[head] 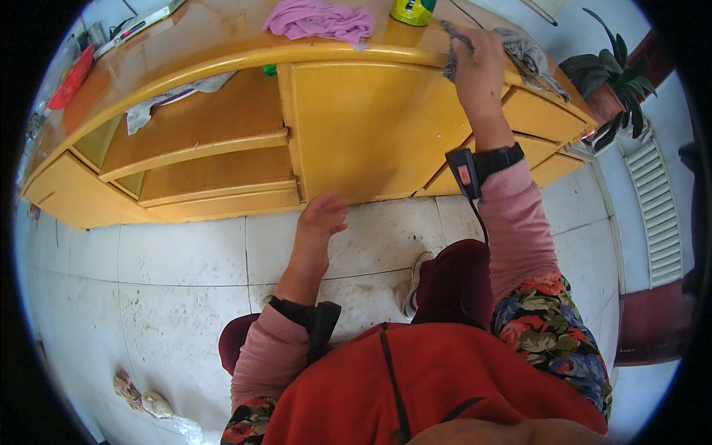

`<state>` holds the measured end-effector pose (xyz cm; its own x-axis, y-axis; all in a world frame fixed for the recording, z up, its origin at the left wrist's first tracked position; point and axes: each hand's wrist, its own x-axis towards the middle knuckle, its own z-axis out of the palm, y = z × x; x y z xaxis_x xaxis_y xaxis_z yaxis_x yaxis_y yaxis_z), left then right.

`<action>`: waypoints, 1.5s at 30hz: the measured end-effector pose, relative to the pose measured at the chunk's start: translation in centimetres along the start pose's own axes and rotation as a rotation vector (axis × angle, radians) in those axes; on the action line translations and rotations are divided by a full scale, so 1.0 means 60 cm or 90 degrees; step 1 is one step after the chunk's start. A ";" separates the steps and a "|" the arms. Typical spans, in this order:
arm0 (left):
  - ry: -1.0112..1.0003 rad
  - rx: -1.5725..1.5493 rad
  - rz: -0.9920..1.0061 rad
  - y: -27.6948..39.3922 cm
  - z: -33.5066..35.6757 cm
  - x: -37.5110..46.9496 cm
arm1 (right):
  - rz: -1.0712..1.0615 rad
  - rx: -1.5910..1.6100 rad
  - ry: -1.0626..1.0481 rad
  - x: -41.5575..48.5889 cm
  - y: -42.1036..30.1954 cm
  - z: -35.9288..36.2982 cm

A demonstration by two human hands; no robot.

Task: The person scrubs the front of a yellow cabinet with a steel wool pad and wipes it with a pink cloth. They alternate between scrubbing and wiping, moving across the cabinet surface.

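My right hand (481,67) is at the front edge of a varnished yellow wooden cabinet (378,122), gripping a dark grey cloth (451,64) against the top. Part of that cloth is hidden under the fingers. Just to the right, another grey rag (528,50) lies crumpled on the cabinet top; whether the two are joined I cannot tell. My left hand (322,214) hangs in the air before the cabinet's lower front, holding nothing, its fingers parted and slightly blurred. Beyond the edge lie a crumpled pink cloth (320,22) and a yellow-green container (413,11).
Open shelves (194,122) at left hold a light grey cloth (139,118). A red plastic basket (72,78) sits at the far left. On the right are a potted plant (609,72) and a white radiator (656,211). Plastic bags (157,405) lie on the tiled floor (183,311).
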<state>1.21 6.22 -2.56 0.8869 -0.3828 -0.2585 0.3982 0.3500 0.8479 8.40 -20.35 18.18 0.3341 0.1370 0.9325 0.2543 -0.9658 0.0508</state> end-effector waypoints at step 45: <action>0.328 0.198 0.730 0.242 0.021 0.241 | 0.546 0.648 -0.551 -0.314 -0.098 -0.020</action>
<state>19.51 4.71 6.57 0.6994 0.3975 0.5939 -0.6532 0.0183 0.7570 -0.46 -17.49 0.73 0.9953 0.0738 0.0626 0.0832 -0.3226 -0.9429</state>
